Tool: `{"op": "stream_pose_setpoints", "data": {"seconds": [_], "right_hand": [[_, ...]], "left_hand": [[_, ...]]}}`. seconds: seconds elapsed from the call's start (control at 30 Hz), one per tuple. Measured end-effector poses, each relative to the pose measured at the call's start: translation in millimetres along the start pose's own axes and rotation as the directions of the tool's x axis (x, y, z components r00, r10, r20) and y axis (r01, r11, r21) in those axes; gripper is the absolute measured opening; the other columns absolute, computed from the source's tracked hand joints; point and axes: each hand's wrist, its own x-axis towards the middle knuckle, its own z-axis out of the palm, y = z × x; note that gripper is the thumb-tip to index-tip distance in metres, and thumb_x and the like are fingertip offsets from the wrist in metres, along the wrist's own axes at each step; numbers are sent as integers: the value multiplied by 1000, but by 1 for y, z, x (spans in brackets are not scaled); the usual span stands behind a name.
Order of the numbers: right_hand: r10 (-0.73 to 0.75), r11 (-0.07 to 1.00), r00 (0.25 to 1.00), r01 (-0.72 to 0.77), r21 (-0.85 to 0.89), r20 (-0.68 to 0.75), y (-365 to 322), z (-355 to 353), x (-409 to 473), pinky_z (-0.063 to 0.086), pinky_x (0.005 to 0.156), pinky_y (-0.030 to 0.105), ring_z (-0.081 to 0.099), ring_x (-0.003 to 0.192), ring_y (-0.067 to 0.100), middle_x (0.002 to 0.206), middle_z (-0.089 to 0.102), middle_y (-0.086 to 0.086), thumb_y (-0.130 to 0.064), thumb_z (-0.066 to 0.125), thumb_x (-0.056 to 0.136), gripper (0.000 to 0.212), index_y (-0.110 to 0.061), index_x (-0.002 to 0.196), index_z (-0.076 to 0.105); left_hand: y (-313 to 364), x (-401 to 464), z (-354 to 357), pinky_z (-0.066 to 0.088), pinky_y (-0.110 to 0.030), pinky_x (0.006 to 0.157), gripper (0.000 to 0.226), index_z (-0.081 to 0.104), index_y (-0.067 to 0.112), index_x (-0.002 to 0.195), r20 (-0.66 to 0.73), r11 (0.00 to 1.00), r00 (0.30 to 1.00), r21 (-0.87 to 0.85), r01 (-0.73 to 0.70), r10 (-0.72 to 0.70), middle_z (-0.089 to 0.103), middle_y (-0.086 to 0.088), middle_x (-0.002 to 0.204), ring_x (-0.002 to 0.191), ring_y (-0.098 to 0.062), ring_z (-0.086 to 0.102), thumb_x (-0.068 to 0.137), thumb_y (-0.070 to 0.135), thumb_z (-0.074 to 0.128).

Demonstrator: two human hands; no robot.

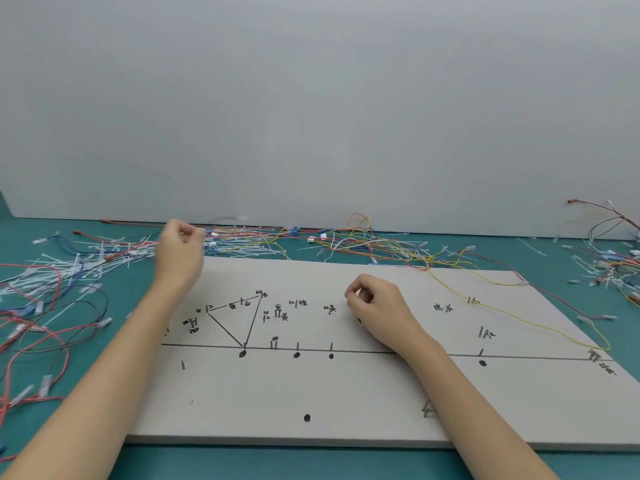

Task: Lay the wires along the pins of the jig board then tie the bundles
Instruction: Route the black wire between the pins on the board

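Board is basically bare: jig board (346, 393) lies flat on the teal desk (242, 462), long axis running left-right, its pins (273, 344) mostly strung along the drawn baseline, nothing routed on them. One yellow wire (540, 315) strays over the far-right corner, not on any pin I can see. Wire supply is the tangle of wires (346, 242) plus white cable ties (86, 261) along the far edge and off the left side. Left hand (180, 252) is curled at the far-left corner, just beside that pile, clearly the nearer one; can't tell if it's pinching anything. Right hand (375, 306) sits mid-board, fingers curled, fingertips together, whether on a pin or thin wire is too small to tell. My read: next pick goes to the left hand, reaching away and left.
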Motion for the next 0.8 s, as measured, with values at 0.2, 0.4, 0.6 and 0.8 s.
{"op": "stream_pose_setpoints", "data": {"seconds": [0.2, 0.4, 0.6, 0.8], "right_hand": [[45, 997, 998, -48, -55, -52, 5, -15, 1, 43, 60, 21, 51, 66, 4, 69, 58, -10, -13, 60, 81, 13, -25, 77, 63], [243, 898, 968, -250, -363, -65, 13, -34, 0, 37, 68, 32, 48, 92, 19, 89, 51, -5, -25, 57, 79, 5, -25, 83, 55], [186, 954, 982, -176, -245, 22, 5, -25, -8, 42, 63, 30, 54, 71, 11, 75, 58, -10, -28, 57, 83, 10, -26, 74, 56], [10, 999, 999, -9, -33, 39, -36, 4, -12, 42, 65, 28, 53, 64, 5, 64, 61, -13, -25, 58, 89, 21, -22, 70, 65]], "left_hand": [[-5, -56, 7, 33, -34, 58, 18, 43, 17, 90, 373, 806, 928, 547, -225, 6, 56, -1, 78, 73, -24, 53, 98, 32, 36], [0, -85, -4, 34, -32, 58, 23, 44, 18, 80, 381, 542, 877, 689, -481, 294, 59, 2, 79, 74, -27, 54, 96, 34, 46], [13, -99, -11, 35, -30, 56, 26, 53, 29, 72, 446, 778, 871, 464, -423, 208, 53, 8, 63, 67, -16, 53, 90, 48, 54], [23, -115, -7, 35, -30, 56, 33, 54, 19, 68, 433, 939, 881, 179, -293, 192, 54, 13, 55, 55, -5, 47, 98, 34, 49]]}}
